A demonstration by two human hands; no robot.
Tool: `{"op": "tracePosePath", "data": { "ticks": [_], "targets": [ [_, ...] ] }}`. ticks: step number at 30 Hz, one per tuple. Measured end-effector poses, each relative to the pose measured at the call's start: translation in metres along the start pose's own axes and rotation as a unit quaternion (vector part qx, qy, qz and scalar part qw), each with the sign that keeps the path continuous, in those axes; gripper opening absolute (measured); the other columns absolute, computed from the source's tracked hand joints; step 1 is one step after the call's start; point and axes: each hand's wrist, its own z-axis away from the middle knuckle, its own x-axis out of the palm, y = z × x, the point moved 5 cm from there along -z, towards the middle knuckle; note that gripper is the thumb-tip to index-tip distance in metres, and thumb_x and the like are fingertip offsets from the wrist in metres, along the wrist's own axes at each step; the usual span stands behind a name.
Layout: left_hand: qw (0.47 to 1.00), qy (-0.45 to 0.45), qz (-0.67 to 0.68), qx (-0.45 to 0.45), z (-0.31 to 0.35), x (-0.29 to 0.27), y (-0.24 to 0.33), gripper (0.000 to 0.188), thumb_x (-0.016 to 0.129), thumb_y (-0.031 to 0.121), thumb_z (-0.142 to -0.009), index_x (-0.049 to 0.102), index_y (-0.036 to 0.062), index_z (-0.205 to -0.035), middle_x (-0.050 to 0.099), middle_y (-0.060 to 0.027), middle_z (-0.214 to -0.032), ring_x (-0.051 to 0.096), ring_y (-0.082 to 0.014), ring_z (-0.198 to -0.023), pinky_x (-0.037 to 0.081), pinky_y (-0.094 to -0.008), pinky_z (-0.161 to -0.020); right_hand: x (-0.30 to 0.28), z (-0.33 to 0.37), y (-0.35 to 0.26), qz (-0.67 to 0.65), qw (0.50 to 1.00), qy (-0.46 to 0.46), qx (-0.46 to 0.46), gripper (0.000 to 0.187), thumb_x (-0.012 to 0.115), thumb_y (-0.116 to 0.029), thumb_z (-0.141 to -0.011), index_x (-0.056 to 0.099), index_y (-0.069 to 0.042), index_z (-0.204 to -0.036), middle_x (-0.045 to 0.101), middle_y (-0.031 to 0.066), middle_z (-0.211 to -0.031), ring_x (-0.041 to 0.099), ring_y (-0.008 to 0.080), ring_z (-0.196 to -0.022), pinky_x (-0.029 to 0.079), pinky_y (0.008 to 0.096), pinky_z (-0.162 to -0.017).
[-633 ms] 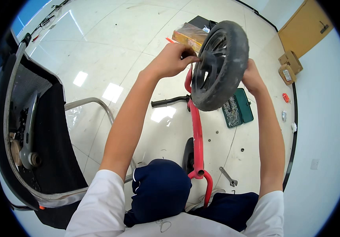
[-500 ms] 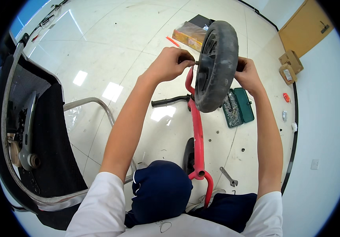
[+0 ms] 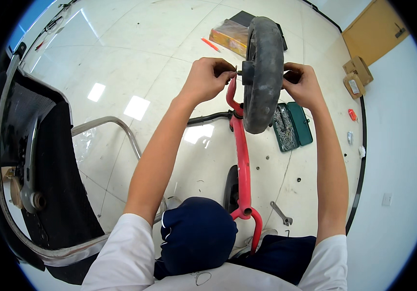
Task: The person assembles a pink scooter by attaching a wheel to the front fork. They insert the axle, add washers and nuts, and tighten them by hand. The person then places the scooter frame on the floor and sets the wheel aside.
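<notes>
Okay, just the head view to call, and the black wheel (image 3: 265,77) is up in the air, upper middle of the frame, edge-on above the red bike frame (image 3: 243,165). The left hand (image 3: 211,80) has thumb and fingers pinched on the end of the axle (image 3: 240,73) poking from the hub. Over on the tyre's other side, the right hand (image 3: 306,86) is curled with its fingertips at the rubber; whether it grips anything, I cannot tell.

How far along? Partway, I'd judge: the axle is in the hub, while the wheel looks loose from the frame. Securing of any sort seems undone, though the tyre blocks the far end of the axle.

Around it, right of centre, a green case (image 3: 303,127) lies open with metal fasteners (image 3: 285,128); below it, a dark nut (image 3: 299,180) on the floor and an adjustable wrench (image 3: 281,213). A chair (image 3: 63,194) crowds the left side, a navy-clad knee (image 3: 198,233) fills the bottom, and a yellow box (image 3: 228,42) sits behind the wheel.
</notes>
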Motion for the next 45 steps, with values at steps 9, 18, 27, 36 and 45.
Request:
{"op": "tracePosePath", "data": {
  "ticks": [9,18,27,36,45],
  "targets": [
    [1.000,0.006,0.022,-0.013,-0.008,0.004,0.012,0.015,0.064,0.004,-0.087,0.070,-0.0047,-0.098,0.072,-0.0112,-0.086,0.068,-0.0149,-0.075,0.054,-0.0271,-0.071,-0.010,0.012,0.019,-0.128,0.989,0.072,-0.015,0.018,0.066,0.001,-0.081,0.067,0.008,-0.098,0.070,0.0116,-0.087,0.068,0.0165,-0.078,0.057,0.0284,-0.075],
    [1.000,-0.001,0.007,0.004,-0.017,0.017,0.019,0.016,0.063,0.002,-0.087,0.070,-0.0072,-0.098,0.072,-0.0115,-0.084,0.067,-0.0151,-0.074,0.054,-0.0276,-0.070,-0.011,0.013,0.055,-0.284,0.957,0.064,-0.012,0.020,0.066,0.001,-0.082,0.065,0.006,-0.101,0.069,0.0121,-0.096,0.069,0.0197,-0.086,0.057,0.0312,-0.082],
    [0.995,0.052,0.063,0.054,-0.010,0.012,0.058,0.014,0.063,0.003,-0.089,0.069,-0.0071,-0.097,0.070,-0.0098,-0.085,0.066,-0.0150,-0.076,0.053,-0.0281,-0.073,-0.028,0.013,0.031,-0.241,0.964,0.087,-0.070,0.030,0.071,-0.002,-0.077,0.062,0.004,-0.105,0.066,0.0085,-0.094,0.064,0.0132,-0.084,0.055,0.0280,-0.077],
    [0.991,0.032,0.128,0.014,-0.003,0.015,0.060,0.019,0.063,0.004,-0.090,0.067,-0.0096,-0.103,0.070,-0.0117,-0.089,0.066,-0.0168,-0.080,0.054,-0.0303,-0.078,-0.039,0.016,0.015,-0.241,0.960,0.091,-0.108,0.025,0.077,-0.006,-0.076,0.062,0.002,-0.095,0.067,0.0065,-0.088,0.065,0.0123,-0.083,0.055,0.0260,-0.075],
    [0.999,-0.005,-0.007,0.033,-0.024,0.010,0.054,0.017,0.062,0.004,-0.089,0.067,-0.0067,-0.101,0.071,-0.0100,-0.088,0.066,-0.0151,-0.080,0.053,-0.0289,-0.073,-0.029,0.001,0.033,-0.145,0.984,0.081,-0.068,0.026,0.077,-0.009,-0.076,0.062,0.000,-0.095,0.066,0.0058,-0.087,0.064,0.0112,-0.077,0.051,0.0236,-0.063]
  ]
}}
